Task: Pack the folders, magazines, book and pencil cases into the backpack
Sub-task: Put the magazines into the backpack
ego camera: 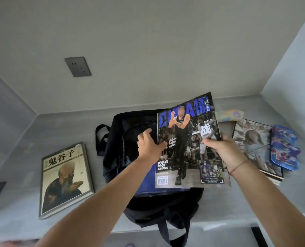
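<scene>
Right hand (219, 148) grips basketball magazine (187, 147) by its right edge, frame centre, above the black backpack (123, 157). Left hand (148, 145) open, fingers on the backpack's opening. Book (64, 179) lower left on desk (59, 125); blue pencil case (285, 148) at right.

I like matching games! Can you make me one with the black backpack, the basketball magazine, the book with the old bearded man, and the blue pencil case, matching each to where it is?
Things:
1. black fabric backpack
2. glossy basketball magazine
3. beige hardcover book with an old bearded man
4. blue cartoon-print pencil case

Places:
A. far right, lying on a stack
B. lying open in the middle
C. gripped by the right hand
D. flat on the left

Pairs: 1-B, 2-C, 3-D, 4-A
</scene>
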